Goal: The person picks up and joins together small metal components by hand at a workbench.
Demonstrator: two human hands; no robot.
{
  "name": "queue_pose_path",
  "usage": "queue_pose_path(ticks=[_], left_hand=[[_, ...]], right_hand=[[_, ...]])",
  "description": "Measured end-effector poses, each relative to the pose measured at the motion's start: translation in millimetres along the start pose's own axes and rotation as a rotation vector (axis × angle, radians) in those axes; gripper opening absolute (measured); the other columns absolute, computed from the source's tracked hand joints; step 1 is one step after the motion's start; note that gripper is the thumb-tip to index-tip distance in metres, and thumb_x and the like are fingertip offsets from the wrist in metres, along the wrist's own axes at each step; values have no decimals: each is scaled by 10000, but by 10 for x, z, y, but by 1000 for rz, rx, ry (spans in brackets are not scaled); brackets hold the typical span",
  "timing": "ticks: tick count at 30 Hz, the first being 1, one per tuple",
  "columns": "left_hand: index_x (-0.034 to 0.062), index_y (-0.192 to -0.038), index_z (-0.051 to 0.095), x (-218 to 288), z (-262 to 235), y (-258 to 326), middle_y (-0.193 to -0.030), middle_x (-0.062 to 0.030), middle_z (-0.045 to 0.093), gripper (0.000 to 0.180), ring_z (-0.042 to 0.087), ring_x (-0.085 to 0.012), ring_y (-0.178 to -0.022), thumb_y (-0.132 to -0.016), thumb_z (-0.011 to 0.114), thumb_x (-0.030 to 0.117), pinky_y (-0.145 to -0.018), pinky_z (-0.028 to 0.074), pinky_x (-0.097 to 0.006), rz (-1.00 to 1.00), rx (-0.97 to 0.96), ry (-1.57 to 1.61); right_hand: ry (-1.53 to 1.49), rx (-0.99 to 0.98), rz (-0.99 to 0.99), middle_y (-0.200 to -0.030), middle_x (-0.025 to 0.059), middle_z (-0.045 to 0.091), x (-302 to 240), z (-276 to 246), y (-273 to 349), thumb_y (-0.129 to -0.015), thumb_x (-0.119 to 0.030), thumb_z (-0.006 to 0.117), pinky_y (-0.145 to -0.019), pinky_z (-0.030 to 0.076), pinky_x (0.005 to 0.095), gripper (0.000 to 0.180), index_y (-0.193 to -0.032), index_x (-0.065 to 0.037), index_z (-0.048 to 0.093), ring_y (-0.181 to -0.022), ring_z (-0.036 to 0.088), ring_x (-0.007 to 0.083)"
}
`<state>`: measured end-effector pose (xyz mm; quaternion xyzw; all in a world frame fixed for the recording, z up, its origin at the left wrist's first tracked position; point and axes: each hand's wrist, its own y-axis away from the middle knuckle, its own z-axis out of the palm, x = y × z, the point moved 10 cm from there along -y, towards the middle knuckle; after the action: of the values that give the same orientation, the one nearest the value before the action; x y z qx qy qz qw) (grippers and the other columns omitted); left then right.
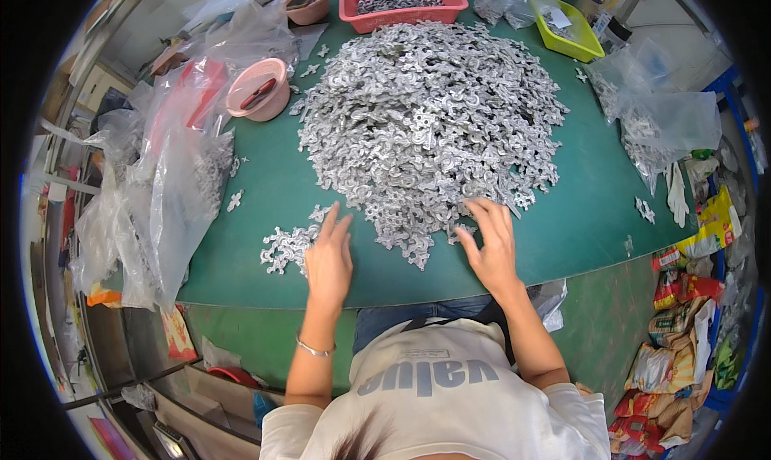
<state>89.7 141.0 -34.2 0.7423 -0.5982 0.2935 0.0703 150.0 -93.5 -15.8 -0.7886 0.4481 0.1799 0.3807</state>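
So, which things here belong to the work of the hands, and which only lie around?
In the work: left hand on the small cluster of metal parts; right hand at the big pile of metal parts; green table.

Lying about: red basket, pink bowl, yellow tray, plastic bags, snack packets.

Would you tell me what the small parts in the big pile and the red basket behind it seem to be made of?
Parts in the pile: likely cast or stamped metal, by their dull silver glints. Red basket: probably moulded plastic, by its even matte colour and slotted walls.
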Motion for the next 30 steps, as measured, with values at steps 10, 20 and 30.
queue_pose_path(ticks=[10, 20, 30], left_hand=[[-36, -796, 573, -450, 111, -69, -1179, -164, 505, 136, 615, -355, -660, -682, 500, -32, -568, 508, -426, 36, -190, -404], [-4, -943, 578, -559, -282, -105, -1158, -153, 513, 216, 609, -343, -674, -747, 490, 13, -619, 506, -408, 1, 2, -369], [50, -832, 569, -598, -166, 487, -886, -120, 520, 55, 556, -340, -603, -781, 556, 65, -522, 446, -411, -47, -82, -134]], right_hand=[[176, 37, -35, -883, 70, 540, 72, 93, 27, -706, -67, 627, -704, 353, 353, 149, -849, -43, 592, -830, 484, 253], [31, 126, -83, -807, 120, 559, -37, 122, -49, -697, 2, 630, -701, 427, 348, 133, -829, -1, 614, -764, 530, 281], [-979, 86, 673, -730, 72, 608, 590, 108, 273, -783, -31, 619, -557, 423, 223, 137, -895, 38, 580, -607, 546, 103]])
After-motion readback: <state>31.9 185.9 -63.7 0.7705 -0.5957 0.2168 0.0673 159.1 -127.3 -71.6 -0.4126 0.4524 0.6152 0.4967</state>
